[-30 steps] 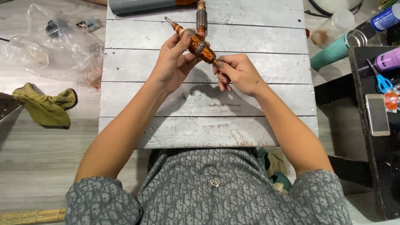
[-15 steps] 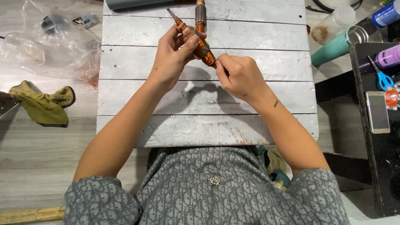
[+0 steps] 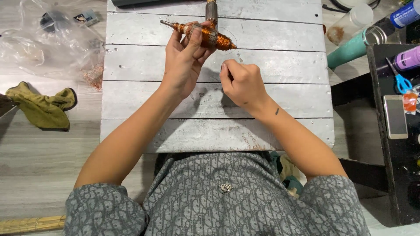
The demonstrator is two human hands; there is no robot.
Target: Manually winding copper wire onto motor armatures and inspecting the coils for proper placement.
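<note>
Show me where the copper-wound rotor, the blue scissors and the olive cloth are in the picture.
copper-wound rotor [image 3: 209,37]: head view, on the copper winding beside the left thumb.
blue scissors [image 3: 401,82]: head view, on the blue handles, on the dark shelf.
olive cloth [image 3: 41,108]: head view, on the middle of the crumpled fabric.

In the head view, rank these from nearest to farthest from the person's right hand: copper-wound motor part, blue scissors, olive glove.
From the right hand:
1. Copper-wound motor part, just up and left, held in the left hand.
2. Blue scissors, far right on the black surface.
3. Olive glove, far left on the floor.
</note>
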